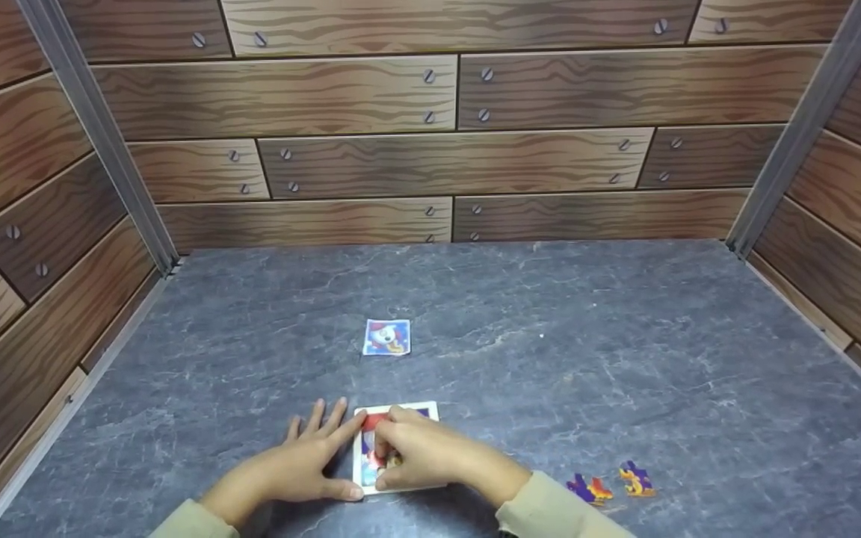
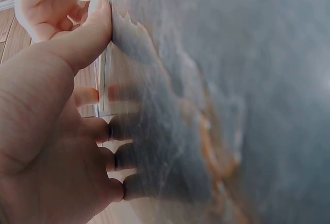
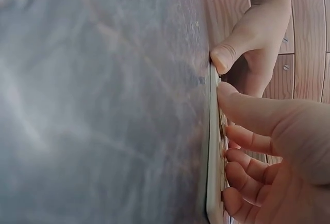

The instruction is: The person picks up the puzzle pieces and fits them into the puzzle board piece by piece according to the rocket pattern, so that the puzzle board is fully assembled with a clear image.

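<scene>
A small picture puzzle (image 1: pixel 373 423) lies in a white-rimmed tray (image 1: pixel 357 467) on the grey table, near the front. My left hand (image 1: pixel 300 467) is spread flat at the tray's left side, its index fingertip by the upper left corner and its thumb at the lower left one. Over the puzzle, my right hand (image 1: pixel 430 452) presses bent fingertips on the pieces. In the right wrist view its thumb (image 3: pixel 247 108) and fingers (image 3: pixel 238 175) touch the puzzle's face, set apart from one another. Much of the picture is hidden under this hand.
Two loose puzzle pieces, one purple and red (image 1: pixel 590 489) and one purple and yellow (image 1: pixel 636 479), lie right of the right forearm. Beyond the tray is a small square picture card (image 1: pixel 387 338). Wood-patterned walls (image 1: pixel 356 97) enclose the table's back and sides.
</scene>
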